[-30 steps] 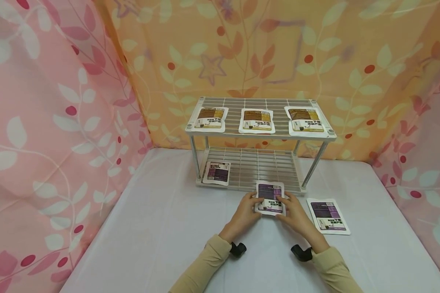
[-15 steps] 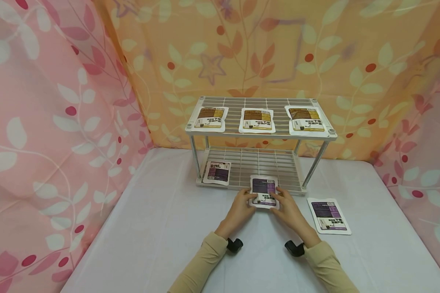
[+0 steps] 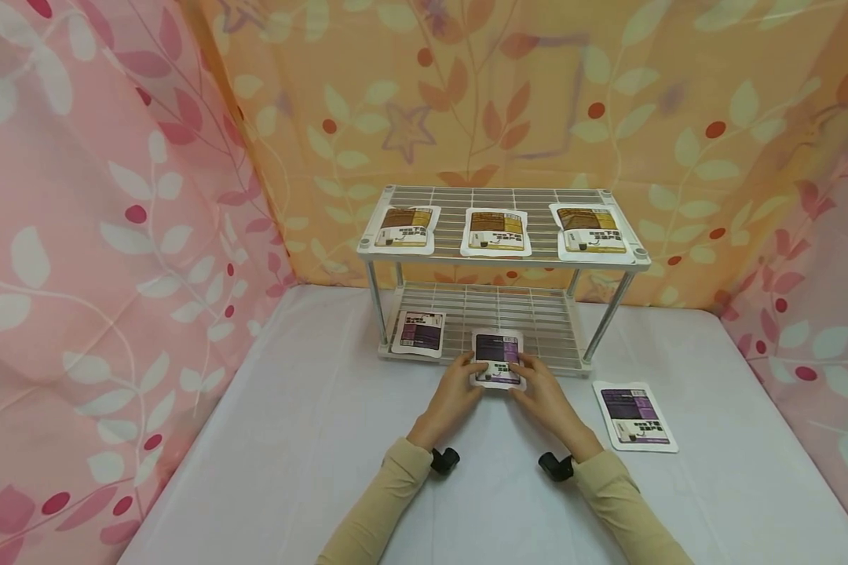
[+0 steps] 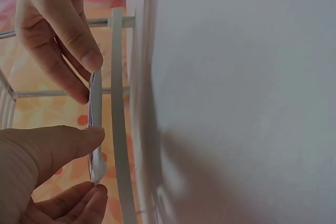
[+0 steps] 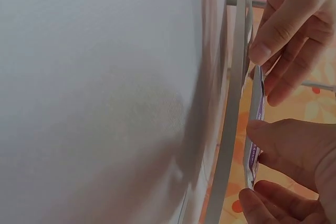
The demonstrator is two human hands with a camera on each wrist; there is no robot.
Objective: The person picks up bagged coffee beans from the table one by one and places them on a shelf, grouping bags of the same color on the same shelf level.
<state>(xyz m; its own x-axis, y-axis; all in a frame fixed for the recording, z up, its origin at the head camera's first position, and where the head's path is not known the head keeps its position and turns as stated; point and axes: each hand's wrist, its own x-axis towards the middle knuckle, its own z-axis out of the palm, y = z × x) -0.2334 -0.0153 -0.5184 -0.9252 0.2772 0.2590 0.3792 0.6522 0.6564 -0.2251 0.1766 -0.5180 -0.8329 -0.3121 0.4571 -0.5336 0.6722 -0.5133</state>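
My left hand [image 3: 455, 392] and right hand [image 3: 547, 402] pinch a flat white pouch with a purple label [image 3: 497, 348] by its two sides. In the head view the pouch overlaps the front edge of the rack's lower shelf [image 3: 537, 333]. Both wrist views show it edge-on, off the table and just above the shelf's front rail [image 4: 119, 119]. Another purple pouch [image 3: 418, 333] lies at the left end of that shelf, its print upside down. A third purple pouch [image 3: 634, 416] lies on the table, right of my right hand.
The white wire rack has two tiers on metal posts [image 3: 606, 316]. Along the front of its upper shelf [image 3: 448, 224] lie three brown-and-yellow pouches, the middle one [image 3: 496, 231] among them. Floral cloth [image 3: 466, 86] hangs behind and at both sides of the white table [image 3: 268, 455].
Both hands have carried the pouch left and forward, from near the shelf's right part to over the middle of its front edge. The other pouches have stayed put.
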